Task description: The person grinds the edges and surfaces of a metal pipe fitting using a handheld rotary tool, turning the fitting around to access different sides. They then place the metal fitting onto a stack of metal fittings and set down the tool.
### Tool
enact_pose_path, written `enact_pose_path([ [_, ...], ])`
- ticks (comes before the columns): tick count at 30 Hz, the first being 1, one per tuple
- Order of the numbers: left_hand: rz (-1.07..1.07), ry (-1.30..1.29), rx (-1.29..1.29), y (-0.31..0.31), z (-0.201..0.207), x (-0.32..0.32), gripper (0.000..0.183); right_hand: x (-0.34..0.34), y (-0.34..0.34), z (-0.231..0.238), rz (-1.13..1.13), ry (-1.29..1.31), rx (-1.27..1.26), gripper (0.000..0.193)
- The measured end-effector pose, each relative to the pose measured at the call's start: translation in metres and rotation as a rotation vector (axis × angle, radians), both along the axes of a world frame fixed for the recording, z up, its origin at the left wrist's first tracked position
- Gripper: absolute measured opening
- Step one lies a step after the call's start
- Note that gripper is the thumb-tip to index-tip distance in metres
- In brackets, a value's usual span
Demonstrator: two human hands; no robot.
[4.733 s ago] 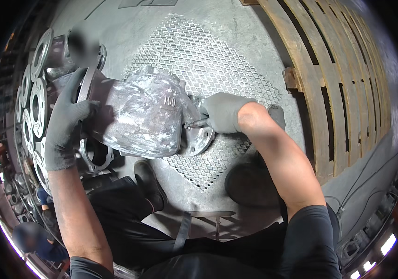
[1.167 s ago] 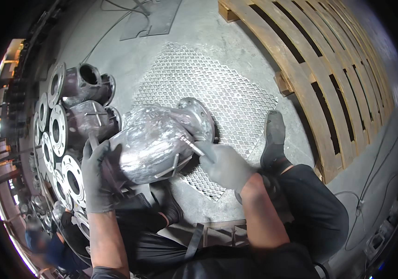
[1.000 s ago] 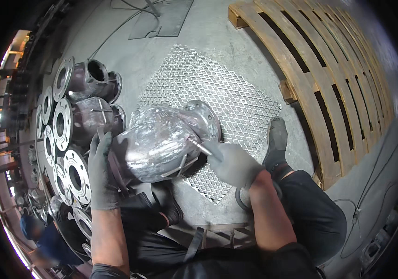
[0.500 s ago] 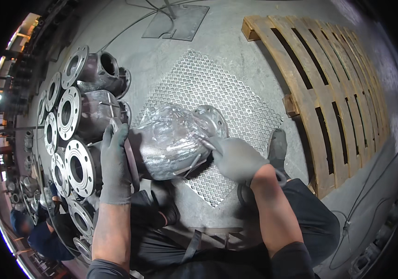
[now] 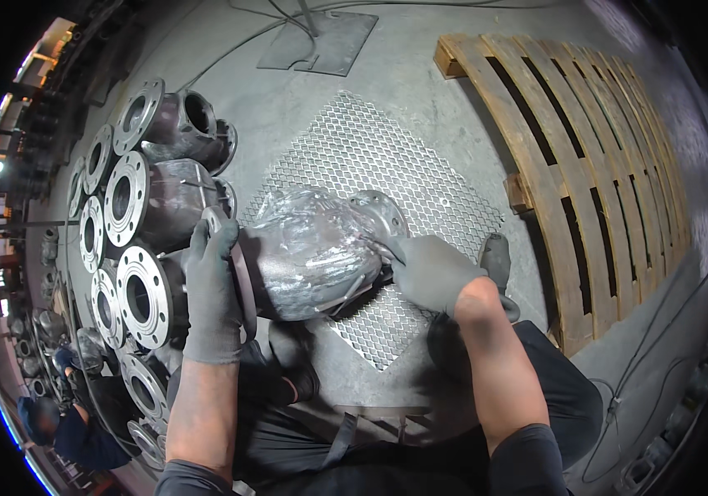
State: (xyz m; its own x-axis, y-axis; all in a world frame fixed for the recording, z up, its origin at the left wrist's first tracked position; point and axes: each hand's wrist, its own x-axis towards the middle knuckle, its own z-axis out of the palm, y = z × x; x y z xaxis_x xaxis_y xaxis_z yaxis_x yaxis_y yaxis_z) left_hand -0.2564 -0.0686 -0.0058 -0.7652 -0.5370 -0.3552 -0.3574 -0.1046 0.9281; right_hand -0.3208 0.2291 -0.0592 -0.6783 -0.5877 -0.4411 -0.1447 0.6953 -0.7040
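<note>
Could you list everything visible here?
large casting: one, brownish with silver patches, centre
slim tool: one, greyish, right of centre
metal mesh: one, silver, centre
wooden pallet: one, light brown, right
flanged castings: several, brown and silver, left
flat plate: one, dark grey, top
cables: several, dark, top, lower right
other person: one, dark blue clothes, lower left
shoes: two, dark, near metal mesh
left grip: one, grey glove, at large casting's left end
right grip: one, grey glove, around slim tool

Grey gloves [image 5: 211, 335] covered the left hand [image 5: 213, 289] and right hand [image 5: 439, 273]; silver streaked the purplish-grey casting [image 5: 308, 256]. Diamonds patterned the silver mesh [image 5: 379, 149]. Pale flanges [image 5: 158, 291] ringed dark bores [image 5: 136, 298] at nine o'clock, black striped a tan pallet [image 5: 573, 172] near three, and a co-worker [image 5: 85, 438] wore dark blue at eight.
</note>
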Motion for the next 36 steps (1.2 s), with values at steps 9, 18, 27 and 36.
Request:
enact_pose_path([
  [9, 0.077, 0.009, 0.071, 0.010, 0.002, -0.005, 0.056, 0.108, -0.050, 0.023, -0.138, 0.151, -0.221, 0.045],
  [18, 0.136, -0.021, 0.073, 0.019, 0.012, -0.010, 0.057, 0.143, -0.060, -0.001, -0.443, 0.096, -0.227, 0.049],
  [27, 0.181, 0.010, 0.071, 0.020, 0.008, -0.025, 0.043, 0.148, -0.060, -0.034, -0.586, 0.089, -0.249, 0.047],
  [36, 0.188, -0.015, 0.093, 0.015, 0.001, -0.034, 0.039, 0.116, -0.052, -0.035, -0.552, 0.078, -0.203, 0.051],
])
